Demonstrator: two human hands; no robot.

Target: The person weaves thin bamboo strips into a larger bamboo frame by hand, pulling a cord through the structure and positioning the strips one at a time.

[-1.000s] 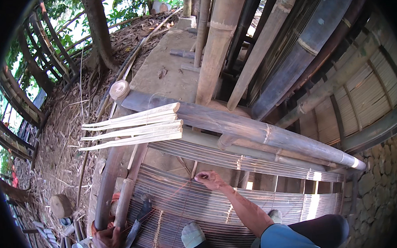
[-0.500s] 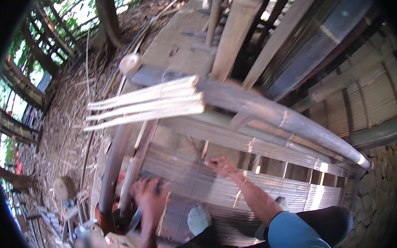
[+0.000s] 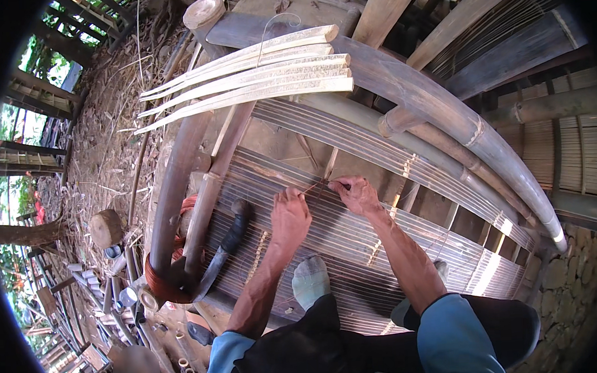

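My left hand [image 3: 290, 214] and my right hand [image 3: 358, 194] are close together over the slatted bamboo bench [image 3: 265, 188], fingers pinched. A thin reddish string [image 3: 314, 185] runs from the left fingertips to the right ones, near a narrow crosspiece in the slats. Both hands are shut on this string; its ends are too fine to make out. To the left of my left hand, a knife [image 3: 233, 236] with a dark handle rests on the slats, its blade pointing down toward the bench's corner. My socked foot [image 3: 311, 280] stands on the slats between my forearms.
Split pale bamboo strips [image 3: 252, 81] lie across the top of the bench frame. A thick bamboo rail [image 3: 429, 98] curves along the far side. Reddish cord [image 3: 165, 281] wraps the left corner. A cut log [image 3: 106, 228] and scattered bamboo pieces lie on the ground at left.
My left hand has moved right, away from the knife handle, and now meets my right hand at the string. The view has shifted, so the bench and strips appear higher.
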